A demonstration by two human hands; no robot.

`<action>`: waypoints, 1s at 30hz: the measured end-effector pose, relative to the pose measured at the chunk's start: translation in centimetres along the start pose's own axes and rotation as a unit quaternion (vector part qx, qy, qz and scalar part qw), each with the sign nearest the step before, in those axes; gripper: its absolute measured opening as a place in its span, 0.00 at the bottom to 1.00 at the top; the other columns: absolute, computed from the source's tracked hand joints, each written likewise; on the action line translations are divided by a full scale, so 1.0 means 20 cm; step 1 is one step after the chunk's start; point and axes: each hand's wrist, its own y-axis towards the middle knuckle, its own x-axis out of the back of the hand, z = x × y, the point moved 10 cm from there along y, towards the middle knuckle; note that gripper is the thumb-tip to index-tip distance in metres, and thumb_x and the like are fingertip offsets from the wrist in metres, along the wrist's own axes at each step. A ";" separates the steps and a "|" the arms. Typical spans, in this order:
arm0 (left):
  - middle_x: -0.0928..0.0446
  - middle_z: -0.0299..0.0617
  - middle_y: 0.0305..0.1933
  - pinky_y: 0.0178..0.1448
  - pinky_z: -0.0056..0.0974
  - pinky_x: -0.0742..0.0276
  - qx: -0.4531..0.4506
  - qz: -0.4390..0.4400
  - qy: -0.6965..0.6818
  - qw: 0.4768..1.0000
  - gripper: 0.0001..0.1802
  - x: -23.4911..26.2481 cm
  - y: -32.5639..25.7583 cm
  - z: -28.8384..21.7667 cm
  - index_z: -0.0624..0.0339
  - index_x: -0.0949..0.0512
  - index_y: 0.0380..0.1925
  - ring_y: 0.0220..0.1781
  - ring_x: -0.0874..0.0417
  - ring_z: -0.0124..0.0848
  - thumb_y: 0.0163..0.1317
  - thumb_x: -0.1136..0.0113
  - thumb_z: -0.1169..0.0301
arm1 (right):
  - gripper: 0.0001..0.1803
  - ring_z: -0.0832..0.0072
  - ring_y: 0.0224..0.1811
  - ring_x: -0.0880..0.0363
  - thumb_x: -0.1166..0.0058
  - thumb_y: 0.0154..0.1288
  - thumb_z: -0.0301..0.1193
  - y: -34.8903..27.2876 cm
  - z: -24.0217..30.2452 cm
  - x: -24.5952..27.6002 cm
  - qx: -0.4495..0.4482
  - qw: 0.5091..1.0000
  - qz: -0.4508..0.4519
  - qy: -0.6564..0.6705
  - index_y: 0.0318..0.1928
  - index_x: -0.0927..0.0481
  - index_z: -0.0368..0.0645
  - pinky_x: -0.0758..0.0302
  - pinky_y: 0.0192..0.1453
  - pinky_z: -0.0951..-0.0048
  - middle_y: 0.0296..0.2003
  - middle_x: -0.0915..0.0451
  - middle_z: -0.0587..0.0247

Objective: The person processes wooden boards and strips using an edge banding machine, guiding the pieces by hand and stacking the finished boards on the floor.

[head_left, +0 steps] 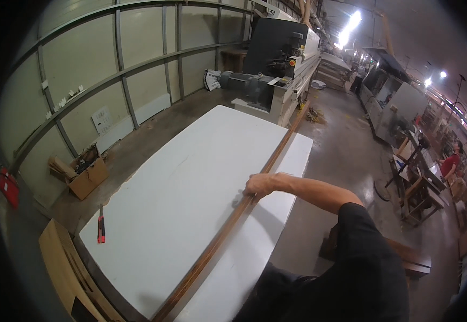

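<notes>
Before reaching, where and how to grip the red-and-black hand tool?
Probably by its thick red-and-black handle, from the near end and above: it lies on the white board, narrow tip pointing away from you.

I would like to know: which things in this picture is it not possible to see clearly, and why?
All in the head view:
- Left hand: not seen anywhere.
- Near end of the long brown strip: cut off by the lower edge.
- Palm of the right hand: hidden by the back of that hand.
- Hands of the distant person in red: too small.
</notes>
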 end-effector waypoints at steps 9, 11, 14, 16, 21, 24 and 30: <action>0.28 0.53 0.62 0.66 0.52 0.33 -0.009 0.025 0.012 1.000 0.43 0.02 0.12 -0.13 0.69 0.31 0.62 0.60 0.27 0.50 0.50 0.23 0.60 | 0.30 0.61 0.56 0.24 0.39 0.66 0.48 -0.91 -0.26 -0.10 -0.333 0.503 -0.704 0.374 0.58 0.24 0.38 0.27 0.61 0.61 0.53 0.22 0.51; 0.27 0.53 0.62 0.66 0.51 0.33 -0.019 0.036 0.021 0.999 0.42 -0.02 0.15 -0.21 0.69 0.31 0.62 0.60 0.27 0.49 0.50 0.23 0.60 | 0.38 0.62 0.46 0.23 0.48 0.66 0.60 -0.72 -0.36 -0.44 -0.245 0.245 -0.634 0.691 0.56 0.25 0.34 0.24 0.55 0.62 0.44 0.20 0.52; 0.27 0.53 0.61 0.65 0.51 0.32 -0.032 0.048 0.031 0.998 0.42 -0.10 0.18 -0.32 0.70 0.31 0.61 0.59 0.26 0.49 0.51 0.24 0.60 | 0.50 0.60 0.45 0.24 0.64 0.66 0.72 -0.32 -0.28 -0.49 -0.064 0.025 -0.486 0.871 0.57 0.26 0.32 0.26 0.57 0.57 0.44 0.21 0.50; 0.27 0.53 0.61 0.65 0.50 0.32 -0.037 0.057 0.041 0.997 0.41 -0.15 0.18 -0.38 0.70 0.30 0.61 0.59 0.26 0.49 0.51 0.24 0.60 | 0.51 0.60 0.53 0.26 0.69 0.67 0.72 -0.27 -0.29 -0.29 0.076 0.056 -0.497 0.863 0.61 0.28 0.33 0.27 0.60 0.56 0.52 0.24 0.47; 0.26 0.53 0.60 0.64 0.50 0.31 -0.054 0.077 0.053 0.994 0.40 -0.30 0.20 -0.54 0.70 0.30 0.60 0.58 0.26 0.48 0.52 0.25 0.60 | 0.45 0.58 0.56 0.27 0.71 0.69 0.71 -0.35 -0.30 -0.30 -0.044 -0.010 -0.492 0.870 0.61 0.28 0.43 0.27 0.61 0.52 0.54 0.24 0.54; 0.26 0.54 0.59 0.64 0.49 0.31 -0.064 0.102 0.061 0.991 0.39 -0.45 0.21 -0.65 0.71 0.30 0.60 0.57 0.25 0.48 0.52 0.26 0.60 | 0.46 0.57 0.58 0.28 0.71 0.68 0.72 -0.49 -0.27 -0.36 -0.059 -0.007 -0.499 0.865 0.64 0.30 0.45 0.29 0.64 0.49 0.58 0.26 0.54; 0.25 0.54 0.58 0.63 0.48 0.30 -0.087 0.146 0.079 0.982 0.38 -0.77 0.22 -0.89 0.71 0.29 0.59 0.56 0.25 0.47 0.53 0.27 0.61 | 0.49 0.58 0.72 0.39 0.68 0.66 0.73 -0.89 -0.21 -0.61 -0.121 -0.046 -0.526 0.840 0.72 0.37 0.47 0.37 0.72 0.52 0.71 0.36 0.58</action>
